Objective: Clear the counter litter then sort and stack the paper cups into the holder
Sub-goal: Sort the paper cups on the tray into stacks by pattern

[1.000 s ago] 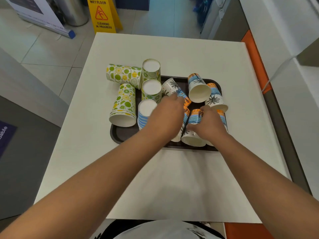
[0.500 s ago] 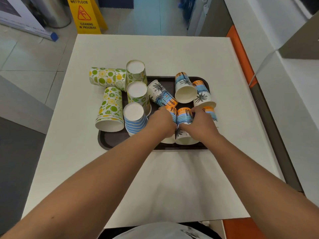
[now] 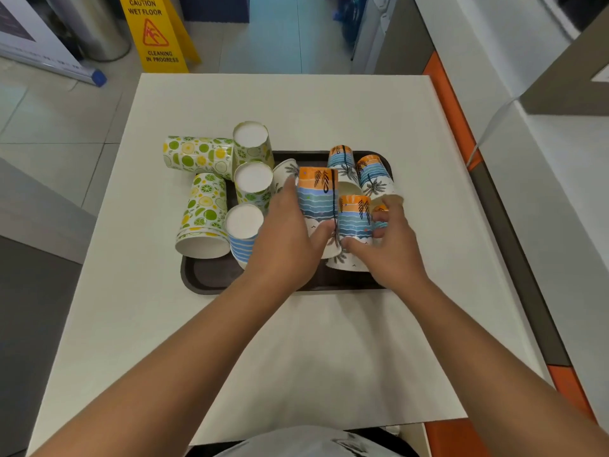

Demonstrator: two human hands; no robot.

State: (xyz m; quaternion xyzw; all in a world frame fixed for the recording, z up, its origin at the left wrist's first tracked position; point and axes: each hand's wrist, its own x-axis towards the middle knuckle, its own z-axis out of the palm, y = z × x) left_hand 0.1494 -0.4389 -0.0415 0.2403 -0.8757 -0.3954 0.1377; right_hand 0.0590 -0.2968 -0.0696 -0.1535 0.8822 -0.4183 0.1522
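A white worktop (image 3: 329,341) carries a dark tray (image 3: 211,275) full of paper cups. The left hand (image 3: 283,245) holds a beach cup (image 3: 317,206) with an orange top, blue waves and black palm leaves; its grip is curled round the cup, fingers on the far side and thumb near the bottom rim. This cup is upside down and sits higher than the cups around it. The right hand (image 3: 392,252) holds a second beach cup (image 3: 355,222) just beside the first one, also upside down, with the thumb on the near side and the fingers curled round the right side. The two cups touch. Behind them, two more beach cups (image 3: 375,176) lie tipped on the far right part of the tray. On the left, three lemon and lime cups stand or lie: one lying cup (image 3: 197,156) is off the tray on the worktop, another lying cup (image 3: 204,216) rests partly over the tray's left edge, and two upside down cups (image 3: 252,150) stand at the back. A blue striped cup (image 3: 244,232) stands upside down just beside the left hand. A yellow wet floor sign (image 3: 156,31) stands on the floor past the worktop
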